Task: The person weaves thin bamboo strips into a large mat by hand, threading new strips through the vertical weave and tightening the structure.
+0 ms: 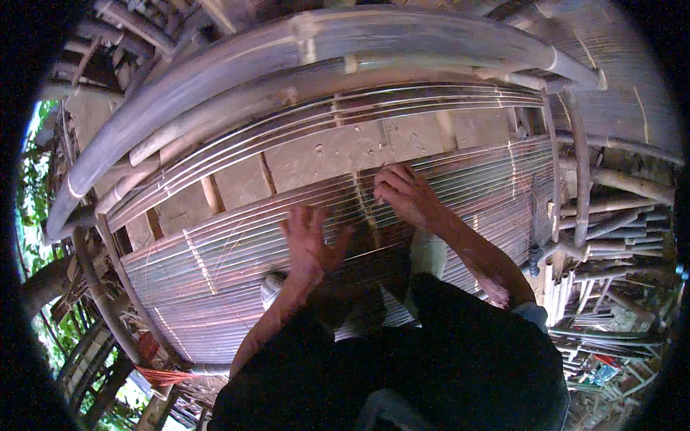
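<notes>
Two hands work the mat [215, 273]: left hand [309, 241] spread wide, right hand [402, 192] at one o'clock pinching a strip [460, 169] that could snap or poke.

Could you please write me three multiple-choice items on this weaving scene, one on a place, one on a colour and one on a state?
1. Where is the right hand?
A. At the upper edge of the woven bamboo mat
B. On the thick bamboo pole
C. In the lap

2. What colour is the cord at the mat's lower left?
A. Blue
B. Orange-red
C. White

3. How is the left hand held?
A. Clenched in a fist
B. Gripping a knife
C. Fingers spread, over the mat

Answers: 1 A, its fingers rest on the thin strips where the weave ends. 2 B, a bright orange-red bundle shows there. 3 C, the fingers are fanned apart and nothing is in them.
</notes>
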`<state>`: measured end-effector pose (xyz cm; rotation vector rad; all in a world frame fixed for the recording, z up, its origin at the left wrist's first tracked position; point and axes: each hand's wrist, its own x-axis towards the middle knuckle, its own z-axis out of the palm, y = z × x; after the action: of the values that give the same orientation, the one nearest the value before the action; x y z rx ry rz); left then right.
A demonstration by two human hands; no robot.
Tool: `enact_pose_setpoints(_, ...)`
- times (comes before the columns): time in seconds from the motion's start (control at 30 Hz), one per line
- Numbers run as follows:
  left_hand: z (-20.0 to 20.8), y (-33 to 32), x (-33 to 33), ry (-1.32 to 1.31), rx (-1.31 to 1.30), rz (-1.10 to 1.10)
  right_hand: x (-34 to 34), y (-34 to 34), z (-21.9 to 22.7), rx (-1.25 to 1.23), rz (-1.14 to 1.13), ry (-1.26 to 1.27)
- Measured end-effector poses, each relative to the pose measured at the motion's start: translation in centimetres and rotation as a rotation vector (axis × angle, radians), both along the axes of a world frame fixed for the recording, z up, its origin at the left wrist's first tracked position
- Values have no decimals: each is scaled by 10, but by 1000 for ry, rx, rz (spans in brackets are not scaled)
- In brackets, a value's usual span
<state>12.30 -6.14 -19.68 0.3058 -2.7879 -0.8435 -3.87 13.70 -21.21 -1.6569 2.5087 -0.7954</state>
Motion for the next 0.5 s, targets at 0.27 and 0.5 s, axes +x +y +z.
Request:
enact_pose_setpoints(0.27,27,40,-15,-576,965,-90,-1,5,58,294,219,-621)
enact_pose_setpoints(0.5,41,19,8,-720,1107,204,-61,55,15,-12,-55,-486)
